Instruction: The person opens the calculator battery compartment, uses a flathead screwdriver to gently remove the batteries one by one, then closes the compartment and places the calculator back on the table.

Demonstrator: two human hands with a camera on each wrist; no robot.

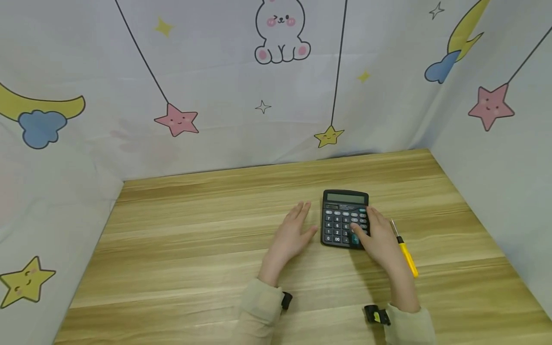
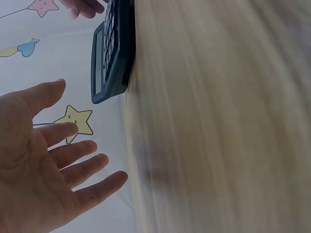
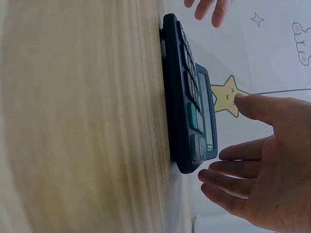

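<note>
A black desk calculator [image 1: 345,218] lies on the wooden table with its display toward the back wall. Just left of it, my left hand [image 1: 291,235] is held with fingers extended and spread, a gap between thumb and calculator. In the left wrist view that palm [image 2: 34,170] has nothing in it. My right hand [image 1: 382,238] is at the calculator's right side, its thumb over the keys and its fingers along the right edge in the head view. The right wrist view shows the right fingers straight, close beside the calculator [image 3: 187,111], with the thumb raised above it.
A screwdriver with a yellow handle [image 1: 408,258] lies on the table right of my right hand, partly behind the wrist. White cloth walls [image 1: 224,86] printed with stars, moons and a rabbit stand round the back and sides of the wooden table [image 1: 185,249].
</note>
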